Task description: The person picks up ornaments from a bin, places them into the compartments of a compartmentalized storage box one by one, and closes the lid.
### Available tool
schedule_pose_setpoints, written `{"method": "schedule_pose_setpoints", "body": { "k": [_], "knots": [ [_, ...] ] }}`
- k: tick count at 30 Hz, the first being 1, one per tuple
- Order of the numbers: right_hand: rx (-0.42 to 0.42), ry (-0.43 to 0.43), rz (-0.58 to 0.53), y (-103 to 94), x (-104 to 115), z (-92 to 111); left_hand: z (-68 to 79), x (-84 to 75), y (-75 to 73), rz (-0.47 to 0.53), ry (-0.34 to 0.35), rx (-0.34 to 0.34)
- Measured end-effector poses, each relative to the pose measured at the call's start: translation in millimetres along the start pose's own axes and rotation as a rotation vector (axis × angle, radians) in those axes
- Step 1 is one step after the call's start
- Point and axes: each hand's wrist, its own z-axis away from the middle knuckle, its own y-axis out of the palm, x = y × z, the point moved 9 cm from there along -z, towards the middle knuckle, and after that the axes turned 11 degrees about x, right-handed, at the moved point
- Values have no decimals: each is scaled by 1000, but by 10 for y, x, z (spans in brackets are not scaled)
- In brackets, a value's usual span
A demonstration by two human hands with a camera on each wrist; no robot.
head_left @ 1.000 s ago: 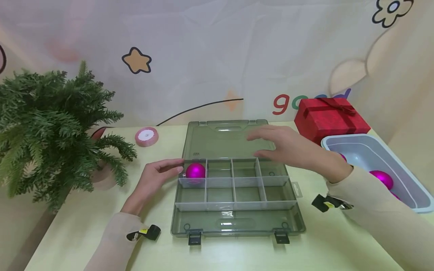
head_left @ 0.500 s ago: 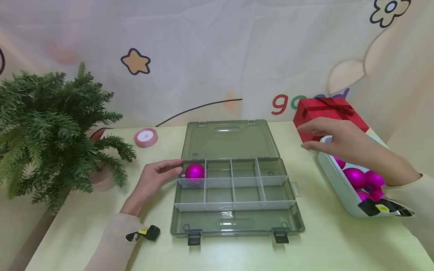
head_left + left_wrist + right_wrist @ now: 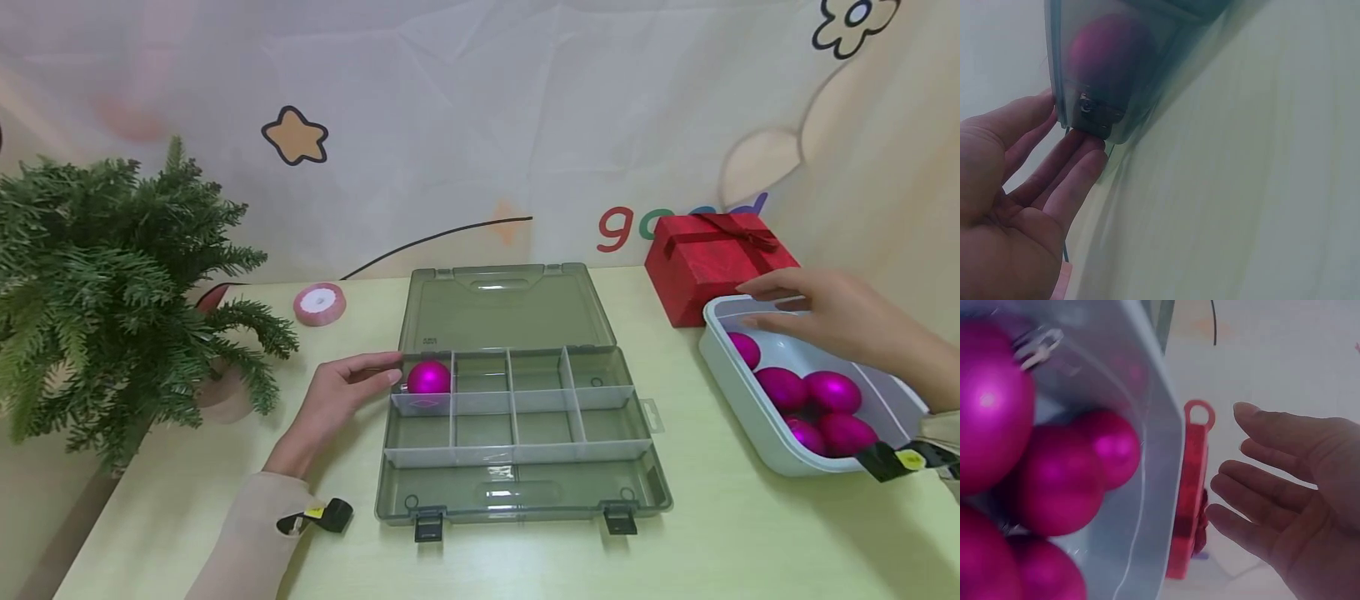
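Observation:
A grey translucent divided organizer box (image 3: 483, 455) lies with its lid (image 3: 510, 308) folded back. One magenta Christmas ball (image 3: 429, 378) sits in its back left compartment, and shows through the wall in the left wrist view. My left hand (image 3: 333, 404) touches the box's back left corner with fairly straight fingers and thumb. On the right, my right hand (image 3: 847, 321) is over the far part of a pale blue plastic bin (image 3: 738, 400), holding nothing, its fingers spread and relaxed. Several magenta Christmas balls (image 3: 832, 392) lie in that bin, close in the right wrist view (image 3: 1054, 481).
Behind the bin stands a red gift box (image 3: 712, 267) with a bow. A pink ribbon roll (image 3: 320, 304) lies left of the lid. The potted artificial Christmas tree (image 3: 112, 292) fills the left side. A printed backdrop (image 3: 420, 108) hangs behind the table.
My right hand has moved right, from above the organizer's lid to over the bin, uncovering more of the balls. The left hand has stayed at the organizer's corner.

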Motion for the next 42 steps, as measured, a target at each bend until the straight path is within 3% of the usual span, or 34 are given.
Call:
{"method": "schedule_pose_setpoints", "body": {
  "k": [8,16,33,42],
  "knots": [
    [62,56,73,141,-376,167,18,10,-4,-2,-11,1],
    [169,102,100,357,-568,275,10,14,-8,4,-9,3],
    [219,80,101,541,-619,331,-4,26,2,15,-3,2],
    [185,144,87,377,-642,340,-8,9,6,11,11,10]
  ]
}}
